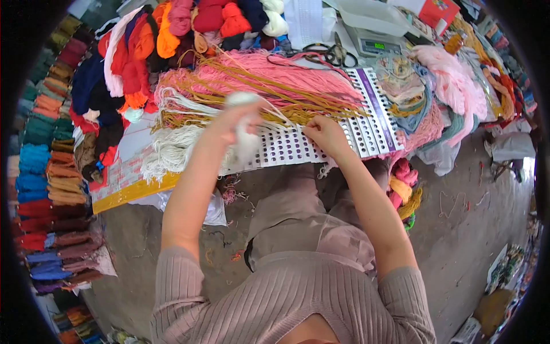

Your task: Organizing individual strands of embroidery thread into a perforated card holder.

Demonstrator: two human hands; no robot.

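My left hand (230,124), smeared by motion, is wrapped round a bundle of white yarn (248,143) above the near part of a perforated white card (286,148). My right hand (327,136) rests at the card with its fingertips pinched together beside the holes; what they hold is hidden. Rows of round holes run across the card, and a purple band (375,97) crosses its right part. Long mustard strands (321,107) and pink strands (263,69) lie over the card's far side. A heap of loose white yarn (172,150) sits left of my left hand.
Dark scissors (338,54) lie beyond the pink strands, near a scale (375,43) with a clear tray. Coloured skeins (209,17) line the back. Pale pink yarn (450,74) is piled at the right. Stacked yarns (63,166) stand far left. A yellow edge (134,192) borders the work surface.
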